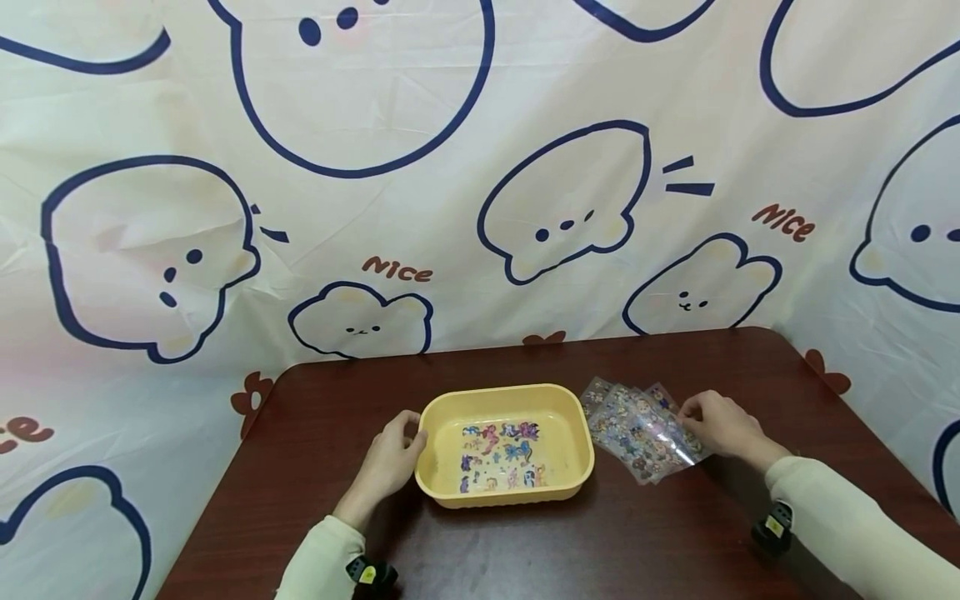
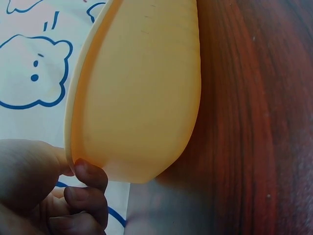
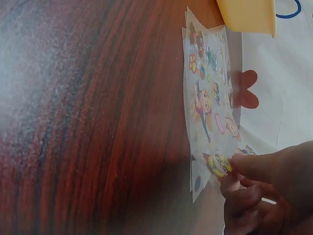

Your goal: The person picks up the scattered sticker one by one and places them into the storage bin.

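A yellow plastic basin (image 1: 504,493) stands on the table, with colourful cartoon pony stickers (image 1: 510,454) lying flat on its bottom. My left hand (image 1: 388,457) is at its left end; in the left wrist view, thumb and forefinger pinch the rim (image 2: 70,122). To the right of the basin lie several overlapping clear sticker sheets (image 1: 637,433), covered in small cartoon figures. With thumb and forefinger my right hand (image 1: 720,425) pinches the edge of a sticker sheet (image 3: 208,103), beside a yellow cartoon figure. How many sheets it grips, I cannot tell.
The dark brown wooden table (image 1: 585,550) has rounded far corners. Behind it and at both sides hangs a white cloth (image 1: 450,225) with blue-outlined cartoon animals. A black band with a device (image 1: 775,527) is on each wrist.
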`<state>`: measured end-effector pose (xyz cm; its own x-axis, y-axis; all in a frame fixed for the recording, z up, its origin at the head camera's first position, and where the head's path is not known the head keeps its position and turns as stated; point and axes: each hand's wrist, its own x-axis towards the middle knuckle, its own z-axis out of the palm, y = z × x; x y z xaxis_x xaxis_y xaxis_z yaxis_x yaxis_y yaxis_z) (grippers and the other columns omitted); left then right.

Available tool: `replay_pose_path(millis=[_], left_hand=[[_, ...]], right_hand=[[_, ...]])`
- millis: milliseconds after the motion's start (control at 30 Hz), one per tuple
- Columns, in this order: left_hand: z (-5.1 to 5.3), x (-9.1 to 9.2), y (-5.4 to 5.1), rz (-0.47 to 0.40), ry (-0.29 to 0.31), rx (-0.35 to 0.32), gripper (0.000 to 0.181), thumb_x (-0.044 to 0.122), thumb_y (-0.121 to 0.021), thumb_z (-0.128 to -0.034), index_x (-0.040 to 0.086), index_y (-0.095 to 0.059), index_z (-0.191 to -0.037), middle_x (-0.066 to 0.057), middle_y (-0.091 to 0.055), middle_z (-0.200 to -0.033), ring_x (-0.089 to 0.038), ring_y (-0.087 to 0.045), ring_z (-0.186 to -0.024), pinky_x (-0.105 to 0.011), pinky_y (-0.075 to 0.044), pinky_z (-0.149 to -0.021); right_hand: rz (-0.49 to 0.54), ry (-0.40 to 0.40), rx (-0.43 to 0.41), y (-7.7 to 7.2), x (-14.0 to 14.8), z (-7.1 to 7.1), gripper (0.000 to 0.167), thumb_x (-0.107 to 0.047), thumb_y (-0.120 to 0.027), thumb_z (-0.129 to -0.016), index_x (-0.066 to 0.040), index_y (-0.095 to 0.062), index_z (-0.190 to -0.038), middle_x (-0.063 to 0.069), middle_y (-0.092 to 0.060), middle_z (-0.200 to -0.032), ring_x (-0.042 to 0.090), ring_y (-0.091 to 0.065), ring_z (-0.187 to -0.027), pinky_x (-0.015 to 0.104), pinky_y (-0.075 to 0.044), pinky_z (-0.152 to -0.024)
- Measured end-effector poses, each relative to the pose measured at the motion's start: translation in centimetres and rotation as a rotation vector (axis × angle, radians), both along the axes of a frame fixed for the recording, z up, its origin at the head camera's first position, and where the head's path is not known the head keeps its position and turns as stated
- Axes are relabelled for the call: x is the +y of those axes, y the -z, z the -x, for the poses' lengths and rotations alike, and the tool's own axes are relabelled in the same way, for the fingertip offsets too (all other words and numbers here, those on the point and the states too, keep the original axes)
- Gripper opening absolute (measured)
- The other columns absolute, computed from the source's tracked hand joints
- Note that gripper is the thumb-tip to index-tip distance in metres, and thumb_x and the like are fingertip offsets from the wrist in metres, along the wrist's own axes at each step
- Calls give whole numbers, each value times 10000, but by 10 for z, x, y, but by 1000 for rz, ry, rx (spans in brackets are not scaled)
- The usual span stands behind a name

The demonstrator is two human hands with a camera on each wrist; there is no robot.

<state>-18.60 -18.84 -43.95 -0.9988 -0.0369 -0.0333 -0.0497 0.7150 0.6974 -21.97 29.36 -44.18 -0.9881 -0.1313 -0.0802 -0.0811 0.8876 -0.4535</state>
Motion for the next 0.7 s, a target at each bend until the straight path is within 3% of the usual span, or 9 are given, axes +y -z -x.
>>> replay_pose_path(millis=[267,700], left_hand=[[0,0,1,-9,2,2,272,168,-564,-1004,42,-585,-1245,-132,-742,-921,-173,-686,-771,-289,-505,-631],[0,0,1,-17,0,3,273,164,-563,-1003,40,-581,-1246,-139,-748,-896,-183,-689,-761,-287,-502,-628]], right_hand=[[57,2,-15,5,4,-2,176,-166,-591,-992,-63,-711,-915,9,-619,-737,159,-524,-618,324,-393,-522],[139,-63,76,8,13,-9,148,-90,-609,-982,-20,-705,-894,14,-611,-750,104,-484,-617,263,-395,-523]])
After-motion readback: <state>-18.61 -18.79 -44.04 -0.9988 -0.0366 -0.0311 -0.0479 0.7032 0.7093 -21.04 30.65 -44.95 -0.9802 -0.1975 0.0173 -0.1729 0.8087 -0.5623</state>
